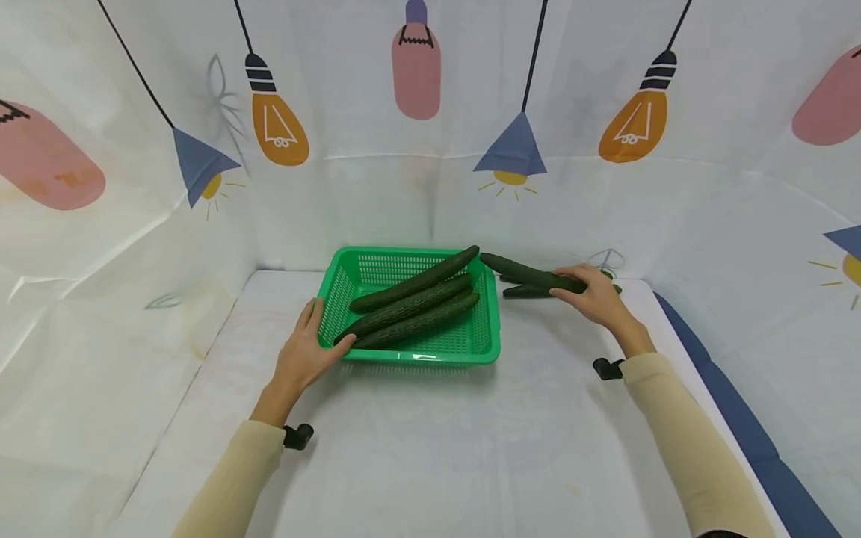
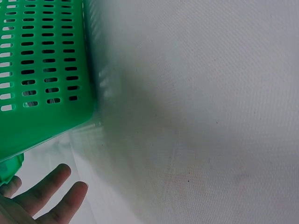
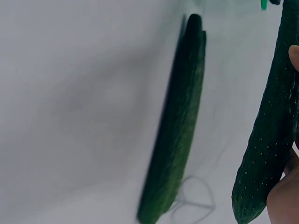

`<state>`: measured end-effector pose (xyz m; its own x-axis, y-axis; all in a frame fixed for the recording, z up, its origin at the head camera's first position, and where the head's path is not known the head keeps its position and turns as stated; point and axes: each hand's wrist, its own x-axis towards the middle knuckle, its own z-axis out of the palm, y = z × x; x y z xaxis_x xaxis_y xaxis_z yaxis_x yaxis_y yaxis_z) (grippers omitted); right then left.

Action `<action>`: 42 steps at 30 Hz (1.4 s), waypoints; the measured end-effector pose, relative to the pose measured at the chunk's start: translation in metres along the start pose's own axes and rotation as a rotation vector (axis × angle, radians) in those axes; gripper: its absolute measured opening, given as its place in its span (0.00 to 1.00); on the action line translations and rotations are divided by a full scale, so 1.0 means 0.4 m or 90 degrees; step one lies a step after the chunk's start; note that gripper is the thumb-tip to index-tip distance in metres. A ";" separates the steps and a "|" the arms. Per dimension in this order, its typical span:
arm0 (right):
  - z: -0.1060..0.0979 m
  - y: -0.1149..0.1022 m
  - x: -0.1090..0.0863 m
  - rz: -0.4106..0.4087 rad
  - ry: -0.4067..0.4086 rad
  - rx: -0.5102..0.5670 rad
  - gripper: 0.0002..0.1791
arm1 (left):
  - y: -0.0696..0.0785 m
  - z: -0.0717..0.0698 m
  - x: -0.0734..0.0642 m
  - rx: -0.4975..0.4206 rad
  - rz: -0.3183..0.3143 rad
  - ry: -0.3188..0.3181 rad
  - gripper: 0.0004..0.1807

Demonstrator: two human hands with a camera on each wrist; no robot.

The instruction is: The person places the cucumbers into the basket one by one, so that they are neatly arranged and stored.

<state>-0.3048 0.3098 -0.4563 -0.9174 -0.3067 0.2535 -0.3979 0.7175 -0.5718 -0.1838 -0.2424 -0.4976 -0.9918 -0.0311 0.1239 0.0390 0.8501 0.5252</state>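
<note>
A green plastic basket (image 1: 420, 356) with slotted walls stands at the back middle of the table, with three dark green cucumbers (image 1: 403, 306) lying slantwise in it. My left hand (image 1: 306, 355) holds its near left corner, thumb over the rim and other fingers along the outer left side. In the left wrist view, some fingers (image 2: 60, 203) extend straight beside the basket wall (image 2: 46, 107). My right hand (image 1: 595, 295) grips another cucumber (image 3: 266, 130) by its right part, above the table; its left tip is near the basket's right rim. Beneath it lie more cucumbers (image 3: 180, 126), partly hidden.
The white-covered table (image 1: 430, 448) meets a patterned cloth backdrop (image 1: 430, 202) just behind the basket. A blue padded edge (image 1: 733, 403) runs along the right side. A small dark camera sits on each wrist.
</note>
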 end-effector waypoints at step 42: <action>0.192 -0.425 0.235 -0.216 -0.184 -0.071 0.22 | -0.001 0.010 0.004 -0.036 0.015 0.023 0.56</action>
<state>-0.3241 0.1109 -0.3953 -0.7060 -0.6861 0.1752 -0.6874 0.6046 -0.4023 -0.1858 -0.2407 -0.5010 -0.9856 -0.0311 0.1663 0.0700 0.8201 0.5680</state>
